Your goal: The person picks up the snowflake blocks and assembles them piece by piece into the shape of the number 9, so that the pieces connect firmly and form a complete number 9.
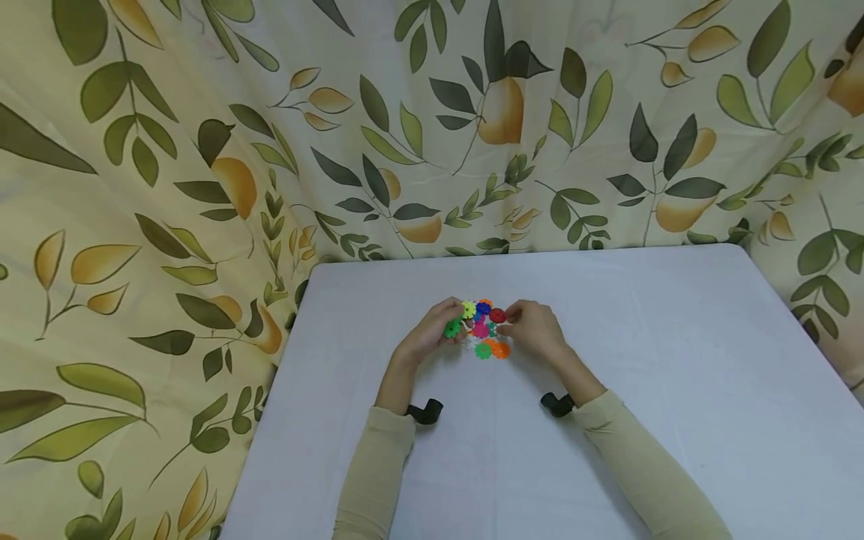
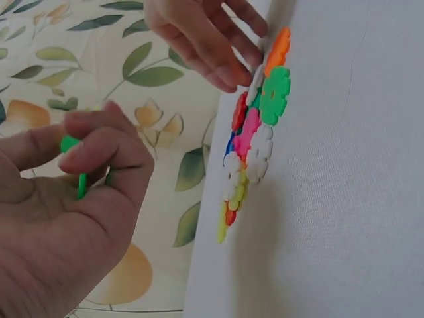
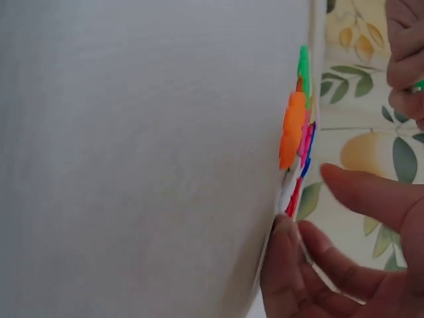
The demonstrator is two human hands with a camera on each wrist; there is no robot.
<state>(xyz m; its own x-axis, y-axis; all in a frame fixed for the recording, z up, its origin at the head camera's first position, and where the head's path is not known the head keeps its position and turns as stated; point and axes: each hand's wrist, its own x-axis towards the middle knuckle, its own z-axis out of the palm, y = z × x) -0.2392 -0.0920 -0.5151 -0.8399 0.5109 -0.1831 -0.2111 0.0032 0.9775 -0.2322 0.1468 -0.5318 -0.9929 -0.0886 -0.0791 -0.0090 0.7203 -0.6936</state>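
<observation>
Colourful flower-shaped plastic discs lie in a small pile on the white table. My left hand (image 1: 432, 330) is raised left of the pile and pinches a green flower disc (image 2: 81, 185) between thumb and curled fingers, which partly hide it. At the pile's right side is my right hand (image 1: 538, 327), its thumb apart from its fingers. Its fingertips are at the edge of the pile, by a red disc (image 1: 497, 316) and a white disc (image 3: 288, 189). An orange disc (image 1: 500, 350) and another green disc (image 2: 275, 96) lie at the near side.
White cloth covers the table (image 1: 607, 465). Behind and to the left hangs a leaf-and-fruit patterned curtain (image 1: 270, 187). A black wrist mount (image 1: 425, 412) sticks out at the left wrist, and a second black mount (image 1: 556, 405) at the right.
</observation>
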